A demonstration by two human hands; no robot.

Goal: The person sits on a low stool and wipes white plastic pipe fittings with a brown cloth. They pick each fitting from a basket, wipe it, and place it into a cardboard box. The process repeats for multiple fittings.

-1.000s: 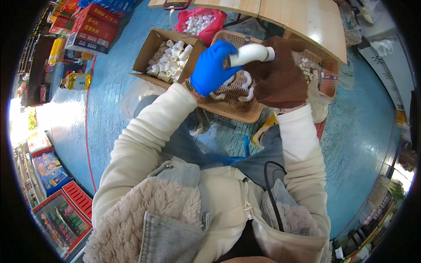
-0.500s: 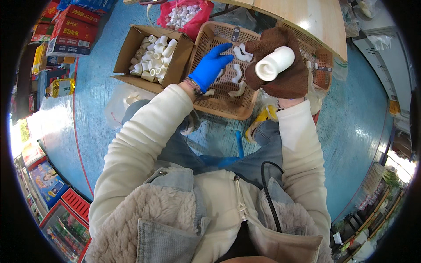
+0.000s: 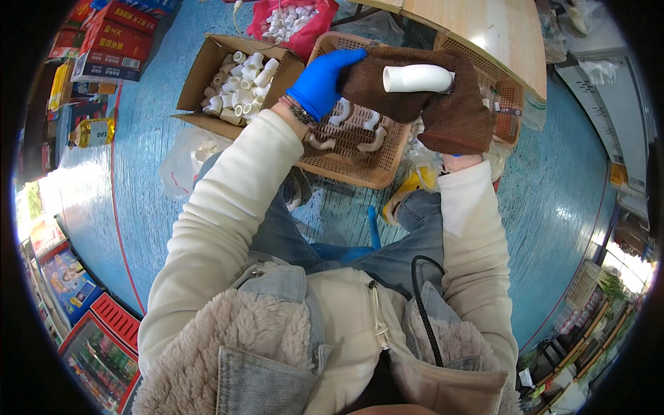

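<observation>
A brown cloth [image 3: 458, 119] is stretched between my hands over the plastic basket. My left hand [image 3: 318, 88], in a blue glove, is closed on the cloth's left end. Under its right part is my right hand [image 3: 456, 159]; the fingers are hidden, with only a bit of blue glove and the wrist showing. On top of the cloth rests a bent white pipe fitting [image 3: 418, 79], its open end facing left. Below, in the tan basket [image 3: 360, 177], lie several curved white pieces [image 3: 373, 141], partly covered by the cloth.
A cardboard box [image 3: 200, 114] full of white pipe fittings [image 3: 238, 86] stands left of the basket. Behind it sits a red bag [image 3: 325, 24] of small white parts. A wooden table [image 3: 477, 28] is at the far right, and a smaller basket [image 3: 510, 93] stands below its edge.
My left hand has moved from above the basket to the cloth and closed on its left end. The cloth is now spread leftward, and the fitting has turned sideways.
</observation>
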